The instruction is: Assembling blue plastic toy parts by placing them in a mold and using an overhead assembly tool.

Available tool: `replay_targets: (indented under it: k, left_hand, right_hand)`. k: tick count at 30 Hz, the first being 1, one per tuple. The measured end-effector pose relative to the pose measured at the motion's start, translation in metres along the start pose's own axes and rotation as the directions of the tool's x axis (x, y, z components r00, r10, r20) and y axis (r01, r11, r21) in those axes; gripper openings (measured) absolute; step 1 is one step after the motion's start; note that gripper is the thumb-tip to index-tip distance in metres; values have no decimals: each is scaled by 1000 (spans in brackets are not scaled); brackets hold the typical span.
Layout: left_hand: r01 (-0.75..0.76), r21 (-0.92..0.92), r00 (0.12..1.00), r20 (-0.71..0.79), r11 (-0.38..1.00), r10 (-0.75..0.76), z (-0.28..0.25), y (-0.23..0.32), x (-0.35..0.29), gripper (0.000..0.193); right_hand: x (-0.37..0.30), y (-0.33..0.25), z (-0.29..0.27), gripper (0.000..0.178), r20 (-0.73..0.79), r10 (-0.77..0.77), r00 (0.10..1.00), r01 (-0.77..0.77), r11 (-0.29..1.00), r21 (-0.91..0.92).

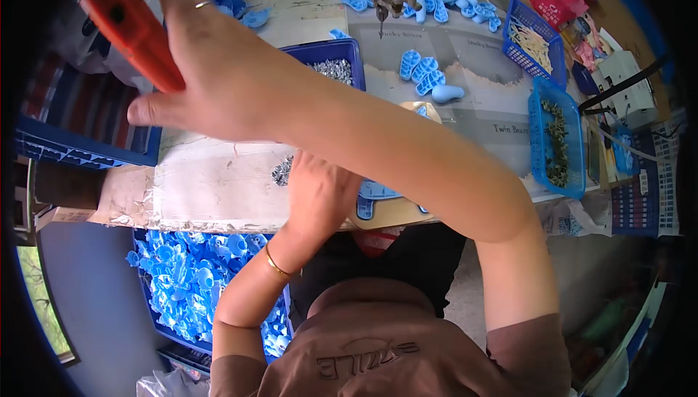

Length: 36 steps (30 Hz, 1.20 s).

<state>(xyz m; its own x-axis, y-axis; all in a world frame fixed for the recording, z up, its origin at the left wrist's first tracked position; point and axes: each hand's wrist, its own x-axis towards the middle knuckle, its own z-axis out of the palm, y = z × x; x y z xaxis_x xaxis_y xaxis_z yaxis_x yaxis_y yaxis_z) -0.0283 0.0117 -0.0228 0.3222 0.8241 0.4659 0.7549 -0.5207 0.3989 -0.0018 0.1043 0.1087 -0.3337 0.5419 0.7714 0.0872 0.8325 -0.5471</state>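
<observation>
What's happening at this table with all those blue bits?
A person is working with both hands. The right hand, crossed over to the left, holds up a red-orange tool. The left hand is down at the table's near edge, beside a little heap of silvery metal bits and close to a blue plastic piece; its fingertips are hidden. More loose blue pieces fill a bin below the table.

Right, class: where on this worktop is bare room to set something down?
Bare: the pale tabletop between the blue crate and the small silver pieces by the left hand; also the grey sheet between the four blue parts and the light-blue basket. Crowded: the far side, with scattered blue pieces, and the middle, where a tan board sits beneath the right forearm.
</observation>
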Motion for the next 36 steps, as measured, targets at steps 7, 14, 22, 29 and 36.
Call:
replay_targets:
  k: [7, 14, 22, 29, 36]
  left_hand:
    - [71, 225, 997, -55, 972, -60, -25, -65, 35, 8]
    - [-53, 354, 938, 337, 934, -75, 1, -90, 78, 23]
    - [46, 242, 975, 199, 969, -96, 2, -82, 73, 16]
    - [-97, -205, 995, -41, 974, 91, -1, -56, 46, 15]
    - [-198, -128, 978, -95, 972, 186, -1, -26, 39, 20]
  right_hand:
    - [15, 32, -50, 44, 237, 270, 933, -231, 956, -180]
    - [-7, 6, -90, 37, 230, 602, 765, -635, 765, 107]
    - [-15, 7, -107, 44, 332, 666, 668, -687, 723, -67]
    - [-51, 28, -95, 36, 202, 433, 879, -477, 820, 316]
    - [-74, 10, -90, 32, 141, 440, 887, -452, 764, 460]
